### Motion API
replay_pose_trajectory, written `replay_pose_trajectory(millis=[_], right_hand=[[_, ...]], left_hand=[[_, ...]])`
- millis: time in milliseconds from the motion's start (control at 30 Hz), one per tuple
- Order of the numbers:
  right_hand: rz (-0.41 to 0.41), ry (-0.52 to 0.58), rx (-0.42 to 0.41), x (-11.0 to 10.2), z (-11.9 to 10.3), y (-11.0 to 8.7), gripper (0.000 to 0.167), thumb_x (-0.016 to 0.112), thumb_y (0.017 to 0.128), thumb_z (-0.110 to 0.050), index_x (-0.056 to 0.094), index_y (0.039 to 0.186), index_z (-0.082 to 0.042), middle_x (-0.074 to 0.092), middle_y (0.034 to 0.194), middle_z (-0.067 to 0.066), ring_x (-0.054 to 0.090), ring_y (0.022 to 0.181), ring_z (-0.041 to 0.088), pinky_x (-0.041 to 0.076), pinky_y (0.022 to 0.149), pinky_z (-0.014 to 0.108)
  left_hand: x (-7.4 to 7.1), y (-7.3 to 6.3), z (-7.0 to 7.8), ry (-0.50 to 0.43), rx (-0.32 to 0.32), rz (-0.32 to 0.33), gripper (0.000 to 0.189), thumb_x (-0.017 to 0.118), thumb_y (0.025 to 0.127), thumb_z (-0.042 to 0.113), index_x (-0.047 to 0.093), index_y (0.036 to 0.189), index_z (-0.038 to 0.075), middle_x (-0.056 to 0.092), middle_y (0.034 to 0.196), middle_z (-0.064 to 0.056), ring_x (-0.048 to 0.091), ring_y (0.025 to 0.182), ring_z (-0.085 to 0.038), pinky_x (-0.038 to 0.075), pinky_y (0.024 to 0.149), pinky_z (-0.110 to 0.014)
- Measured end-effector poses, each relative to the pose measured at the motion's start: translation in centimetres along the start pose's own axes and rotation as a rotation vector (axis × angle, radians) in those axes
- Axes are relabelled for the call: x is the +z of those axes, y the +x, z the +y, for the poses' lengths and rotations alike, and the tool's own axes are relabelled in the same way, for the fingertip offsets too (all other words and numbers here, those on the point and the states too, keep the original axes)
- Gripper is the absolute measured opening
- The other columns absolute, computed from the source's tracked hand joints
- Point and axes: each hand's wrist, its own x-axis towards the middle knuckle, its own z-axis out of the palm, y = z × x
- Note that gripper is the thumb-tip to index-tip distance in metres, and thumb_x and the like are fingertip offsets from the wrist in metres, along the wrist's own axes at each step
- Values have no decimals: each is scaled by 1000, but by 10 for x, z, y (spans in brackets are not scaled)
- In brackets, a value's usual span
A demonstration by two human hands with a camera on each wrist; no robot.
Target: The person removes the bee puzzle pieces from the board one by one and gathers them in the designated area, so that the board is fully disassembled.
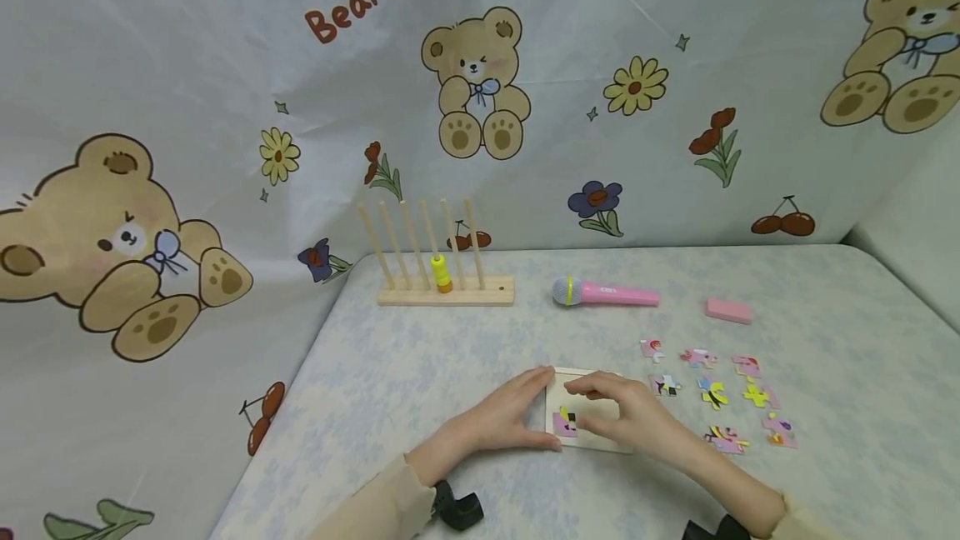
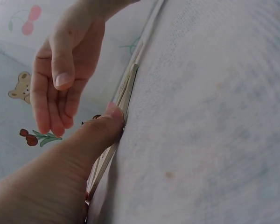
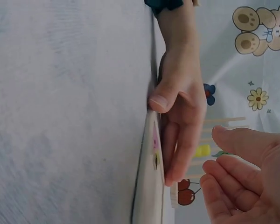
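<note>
A shallow wooden puzzle tray (image 1: pixel 592 443) lies on the table in the head view. One pink, yellow and black puzzle piece (image 1: pixel 564 423) sits in its near left corner. My left hand (image 1: pixel 506 413) holds the tray's left side, fingertips by the far corner and thumb by the near one; in the left wrist view that thumb (image 2: pixel 100 128) presses the tray's edge. Above the tray's right part hovers my right hand (image 1: pixel 637 415), its fingers loosely bent and the thumb apart. Both wrist views show nothing between those fingers.
Several loose puzzle pieces (image 1: pixel 713 394) lie spread right of the tray. Farther back are a pink toy microphone (image 1: pixel 618 295), a pink block (image 1: pixel 728 311) and a wooden peg stand (image 1: pixel 480 294) with yellow and orange beads (image 1: pixel 440 269) on one peg. A bear-print cloth (image 1: pixel 480 190) hangs behind.
</note>
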Motion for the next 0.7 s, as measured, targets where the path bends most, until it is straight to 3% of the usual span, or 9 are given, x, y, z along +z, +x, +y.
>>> replay_pose_trajectory(millis=[133,400,700], right_hand=[[1,-6,0,10,6,-1,36,74,81,-6,64,115,-5,65,111,6,62,96,27,53,81,36],[-22,-66,93,20,15,-5,39,76,81,-22,65,115,-7,64,111,-3,58,103,16,48,88,39],[-8,-116,35,28,22,-9,30,77,79,-13,68,108,-11,65,106,-6,58,100,14,48,86,39]], left_hand=[[2,1,-1,15,4,-3,100,67,80,57,20,149,2,25,152,-13,23,138,-21,25,110,-34],[0,2,-1,33,5,-13,101,66,80,57,18,150,2,24,152,-14,22,139,-21,24,110,-33],[0,1,0,18,-1,-4,101,67,80,57,19,150,3,25,152,-14,23,138,-21,25,110,-33]])
